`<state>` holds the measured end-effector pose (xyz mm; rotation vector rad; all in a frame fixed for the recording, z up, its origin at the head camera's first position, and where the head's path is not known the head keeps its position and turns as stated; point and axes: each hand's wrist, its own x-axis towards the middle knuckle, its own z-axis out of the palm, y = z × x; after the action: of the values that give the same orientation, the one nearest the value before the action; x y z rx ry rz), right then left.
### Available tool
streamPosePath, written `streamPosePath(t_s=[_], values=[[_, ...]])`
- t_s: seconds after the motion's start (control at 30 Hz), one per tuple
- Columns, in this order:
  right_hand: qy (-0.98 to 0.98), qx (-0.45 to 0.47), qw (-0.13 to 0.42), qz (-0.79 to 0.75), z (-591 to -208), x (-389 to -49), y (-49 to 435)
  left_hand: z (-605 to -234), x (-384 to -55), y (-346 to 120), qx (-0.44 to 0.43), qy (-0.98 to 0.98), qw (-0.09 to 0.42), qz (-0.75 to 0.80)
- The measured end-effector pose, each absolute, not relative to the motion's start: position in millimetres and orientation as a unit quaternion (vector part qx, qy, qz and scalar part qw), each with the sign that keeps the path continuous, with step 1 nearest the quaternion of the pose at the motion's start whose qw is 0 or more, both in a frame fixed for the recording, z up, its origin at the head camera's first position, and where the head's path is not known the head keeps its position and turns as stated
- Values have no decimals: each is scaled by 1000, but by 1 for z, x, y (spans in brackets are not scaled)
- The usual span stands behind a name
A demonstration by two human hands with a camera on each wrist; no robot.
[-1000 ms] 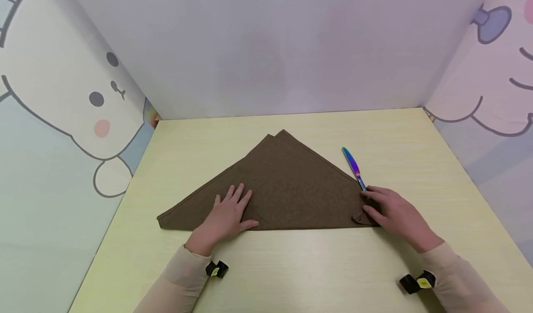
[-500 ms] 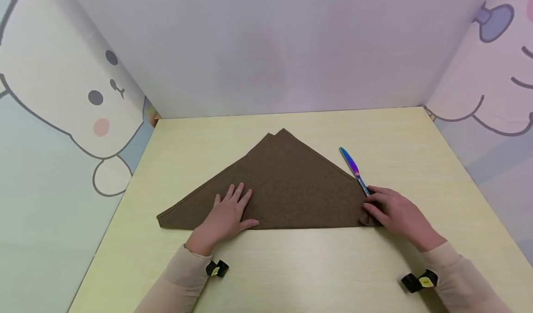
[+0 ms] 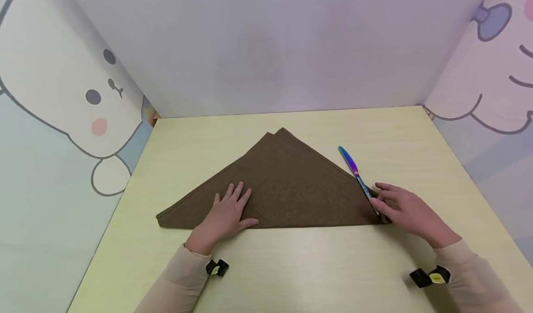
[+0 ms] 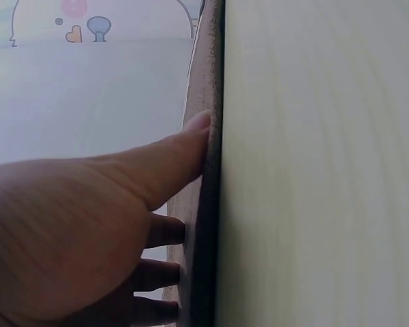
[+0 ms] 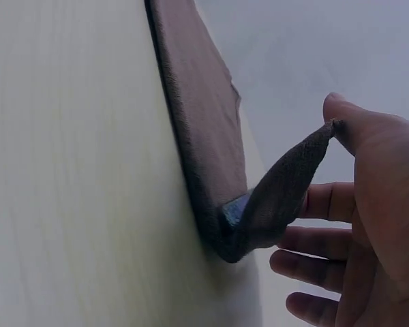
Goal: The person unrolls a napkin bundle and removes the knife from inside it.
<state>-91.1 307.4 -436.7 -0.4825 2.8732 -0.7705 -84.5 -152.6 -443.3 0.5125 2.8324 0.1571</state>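
Observation:
A brown cloth napkin (image 3: 283,183), folded to a wide triangle, lies on the table with its long edge toward me. My left hand (image 3: 225,218) rests on its left half, fingers spread; in the left wrist view the thumb (image 4: 170,160) lies along the folded edge. A rainbow-coloured table knife (image 3: 351,162) slants across the right end, its blade on the table and its patterned handle on the cloth. There my right hand (image 3: 405,209) holds the napkin's corner (image 5: 283,191), raised between thumb and fingers in the right wrist view. The handle's end (image 5: 235,211) shows beside this raised flap.
The pale wooden table (image 3: 312,266) extends around the napkin. A plain light wall (image 3: 266,49) stands behind it, with cartoon-printed panels (image 3: 54,81) at both sides. A small black device with a yellow label is at each wrist.
My right hand has moved right, drawing the napkin's corner outward from over the knife. More of the knife's handle shows, and its blade has shifted slightly left. My left hand has stayed put.

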Motion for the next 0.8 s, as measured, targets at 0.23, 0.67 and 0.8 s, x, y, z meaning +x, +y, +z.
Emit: streamPosePath(t_s=[0.23, 0.67, 0.8], values=[[948, -161, 89, -261, -428, -88, 322, -443, -85, -152, 176, 974, 132, 52], [935, -234, -25, -266, -439, -85, 342, -443, -85, -152, 177, 974, 130, 49], [939, -227, -31, -258, -443, -86, 349, -444, -85, -153, 178, 974, 130, 48]])
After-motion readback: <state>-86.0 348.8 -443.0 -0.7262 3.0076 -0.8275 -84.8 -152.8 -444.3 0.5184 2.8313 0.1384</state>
